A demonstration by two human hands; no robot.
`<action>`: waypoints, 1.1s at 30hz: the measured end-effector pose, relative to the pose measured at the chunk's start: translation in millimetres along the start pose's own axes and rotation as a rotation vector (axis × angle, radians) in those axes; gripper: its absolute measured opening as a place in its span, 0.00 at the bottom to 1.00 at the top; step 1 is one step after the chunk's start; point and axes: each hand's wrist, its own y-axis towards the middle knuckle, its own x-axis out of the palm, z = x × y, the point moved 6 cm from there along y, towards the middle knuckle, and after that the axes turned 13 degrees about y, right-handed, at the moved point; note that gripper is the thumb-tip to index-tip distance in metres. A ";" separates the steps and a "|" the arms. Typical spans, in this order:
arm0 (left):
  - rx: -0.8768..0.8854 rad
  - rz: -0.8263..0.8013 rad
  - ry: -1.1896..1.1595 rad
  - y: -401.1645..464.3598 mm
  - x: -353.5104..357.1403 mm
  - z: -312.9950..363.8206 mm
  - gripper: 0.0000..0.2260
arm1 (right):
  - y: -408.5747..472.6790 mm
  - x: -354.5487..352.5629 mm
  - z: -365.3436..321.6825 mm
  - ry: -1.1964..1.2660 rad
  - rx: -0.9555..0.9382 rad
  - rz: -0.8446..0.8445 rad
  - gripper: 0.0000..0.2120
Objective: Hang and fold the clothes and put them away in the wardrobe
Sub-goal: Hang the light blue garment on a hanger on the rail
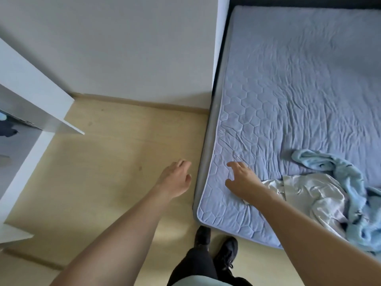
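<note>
Both arms reach forward from the bottom of the view. The left hand (175, 178) hangs over the pale wooden floor (107, 172), just beside the near left edge of the bed (299, 83); its fingers are loosely curled and it holds nothing. The right hand (242, 180) is over the near left corner of the bed, above the quilted blue-grey cover, with its fingers spread and slightly bent, also holding nothing. Whether its fingertips touch the cover cannot be told.

The clothes lie in a heap at the near right edge of the bed. A silvery satin garment (313, 195) sits crumpled just beside the right wrist, and the forearm crosses over its left end. A light blue fleecy garment (354, 182) curls round it on the far and right sides and touches it.

At the left edge of the view stands the white wardrobe (18, 168) with its door (31, 87) swung open; dark clothing (8, 131) shows inside. A plain white wall (123, 48) stands behind the floor. The person's black shoes (216, 246) are planted on the floor by the bed's near corner.
</note>
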 end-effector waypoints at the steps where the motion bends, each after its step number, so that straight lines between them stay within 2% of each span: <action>1: -0.016 -0.030 0.005 2.6 6.5 3.7 0.14 | -1.5 -0.1 8.7 -0.001 0.003 -0.007 0.28; 5: -0.129 -0.096 -0.006 5.9 31.6 29.5 0.13 | -10.4 -18.2 58.1 0.005 0.011 0.007 0.27; 10: -0.183 -0.178 -0.027 -1.8 60.3 95.3 0.13 | -31.5 -54.6 147.6 0.042 0.053 0.012 0.27; 15: -0.287 -0.221 -0.108 -0.6 75.9 195.5 0.15 | -61.5 -109.9 262.0 0.025 0.087 0.011 0.25; 19: -0.243 -0.251 -0.152 1.9 87.8 310.8 0.15 | -95.4 -159.9 359.2 0.002 0.173 -0.010 0.28; 24: -0.086 -0.250 -0.272 13.3 93.3 429.7 0.14 | -106.6 -197.7 422.5 0.007 0.201 -0.007 0.27; 30: -0.215 -0.411 -0.198 38.1 137.2 475.0 0.15 | -103.7 -212.0 504.9 -0.027 0.236 -0.001 0.26; 33: -0.230 -0.460 -0.223 44.5 157.0 518.9 0.14 | -109.9 -218.0 569.2 -0.030 0.276 -0.060 0.25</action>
